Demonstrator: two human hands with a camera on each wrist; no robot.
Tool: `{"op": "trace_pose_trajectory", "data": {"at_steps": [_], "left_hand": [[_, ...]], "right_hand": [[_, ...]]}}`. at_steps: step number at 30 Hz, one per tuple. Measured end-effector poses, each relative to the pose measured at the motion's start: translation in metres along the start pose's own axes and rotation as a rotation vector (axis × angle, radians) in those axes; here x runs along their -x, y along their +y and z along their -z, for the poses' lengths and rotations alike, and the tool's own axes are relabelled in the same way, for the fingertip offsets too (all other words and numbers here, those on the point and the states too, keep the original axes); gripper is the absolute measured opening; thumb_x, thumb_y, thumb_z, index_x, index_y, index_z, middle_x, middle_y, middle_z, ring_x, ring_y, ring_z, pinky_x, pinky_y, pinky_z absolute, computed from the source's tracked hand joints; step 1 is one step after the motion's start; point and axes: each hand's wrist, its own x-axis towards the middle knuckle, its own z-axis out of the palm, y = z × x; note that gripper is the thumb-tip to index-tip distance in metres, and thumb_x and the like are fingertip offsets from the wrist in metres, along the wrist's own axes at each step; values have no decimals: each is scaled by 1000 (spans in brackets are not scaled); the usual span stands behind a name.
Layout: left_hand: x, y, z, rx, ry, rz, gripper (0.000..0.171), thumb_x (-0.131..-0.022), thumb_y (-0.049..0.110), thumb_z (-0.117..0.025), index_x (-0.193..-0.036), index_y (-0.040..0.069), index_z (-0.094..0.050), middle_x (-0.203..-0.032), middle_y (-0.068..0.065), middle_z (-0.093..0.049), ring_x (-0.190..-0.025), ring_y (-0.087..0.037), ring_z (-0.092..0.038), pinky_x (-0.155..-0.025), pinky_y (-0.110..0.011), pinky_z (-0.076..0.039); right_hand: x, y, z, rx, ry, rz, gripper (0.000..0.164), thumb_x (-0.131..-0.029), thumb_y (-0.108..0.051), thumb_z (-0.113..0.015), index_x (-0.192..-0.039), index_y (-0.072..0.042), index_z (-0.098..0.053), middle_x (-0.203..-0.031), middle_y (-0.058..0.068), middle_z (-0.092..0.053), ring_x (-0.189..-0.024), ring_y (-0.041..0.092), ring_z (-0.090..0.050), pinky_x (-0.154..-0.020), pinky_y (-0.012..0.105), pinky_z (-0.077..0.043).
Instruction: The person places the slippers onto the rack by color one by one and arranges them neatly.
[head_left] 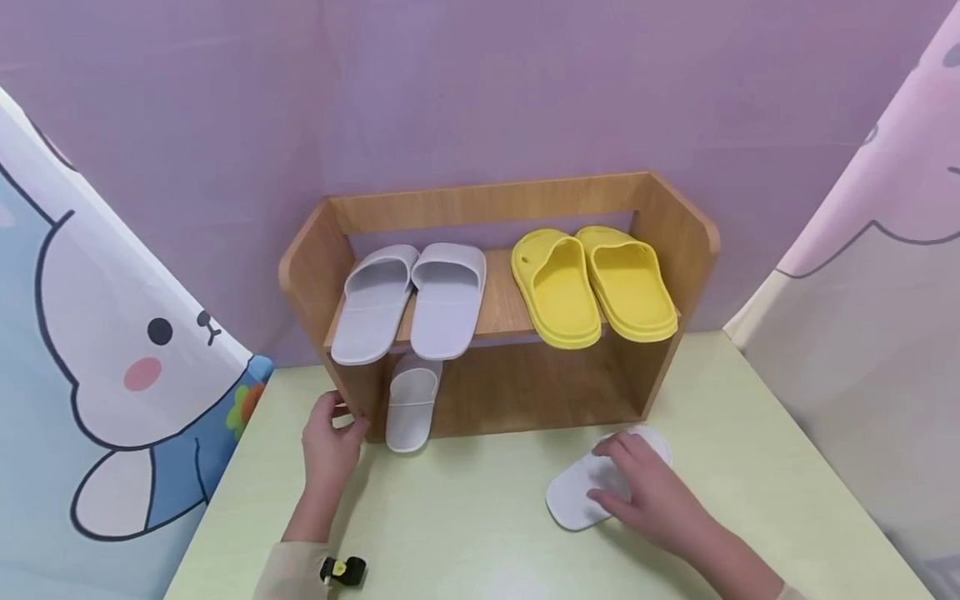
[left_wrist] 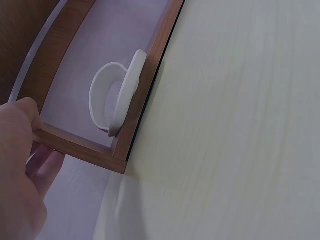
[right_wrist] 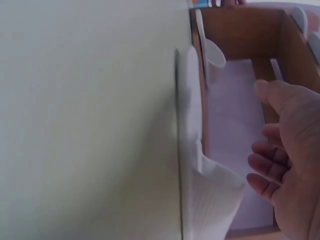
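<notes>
My left hand (head_left: 330, 442) holds the left side panel of a small wooden shoe rack (head_left: 525, 417); in the left wrist view the thumb is on one face and the fingers (left_wrist: 47, 172) are behind the other. Over a white slipper (head_left: 573, 493) on the table hovers my right hand (head_left: 652, 492), thumb and fingers spread apart. The right wrist view shows a gap between that hand (right_wrist: 295, 155) and the slipper (right_wrist: 210, 195). Another white slipper (head_left: 411, 412) sits at the left end of the lower shelf, its toe strap toward the back.
On the upper shelf stand a pair of pale grey slippers (head_left: 450, 312) at left and a pair of yellow clogs (head_left: 562, 300) at right. A purple cloth (head_left: 487, 92) hangs behind the rack. The table (head_left: 465, 517) is pale green, with cartoon-printed cloths on both sides.
</notes>
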Motion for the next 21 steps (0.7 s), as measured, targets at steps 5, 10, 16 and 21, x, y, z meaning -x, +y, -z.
{"op": "trace_pose_trajectory", "data": {"at_steps": [5,10,16,21], "left_hand": [[0,0,1,-4,2,5,35,-94,-3,-74,-127,3,-66,-127,-15,-69,-113,-37,-73,-79,-18,-63],[0,0,1,-7,-2,-3,35,-94,-4,-74,-127,2,-66,-127,-17,-69,-113,-38,-73,-79,-22,-65],[-1,0,1,0,-14,3,35,-94,-4,-74,-128,2,-65,-128,-16,-69,-116,-38,-72,-82,-25,-66],[-1,-1,1,-2,-8,0,36,-93,-4,-75,-127,3,-66,-127,-16,-69,-115,-38,-73,-80,-23,-65]], "right_hand": [[1,-10,-8,9,-85,48,74,-67,-35,-106,-128,-12,-71,-130,-7,-65,-120,18,-63,-102,39,-55],[0,-15,-12,18,-210,61,86,-65,-39,-106,-139,-13,-69,-140,-1,-65,-130,26,-60,-104,53,-57],[-3,-19,-14,27,-300,59,90,-68,-37,-104,-146,-12,-67,-149,6,-65,-138,31,-59,-111,57,-55],[-7,-19,-15,56,-364,86,94,-68,-35,-104,-149,-11,-64,-150,8,-65,-140,32,-58,-112,58,-53]]}}
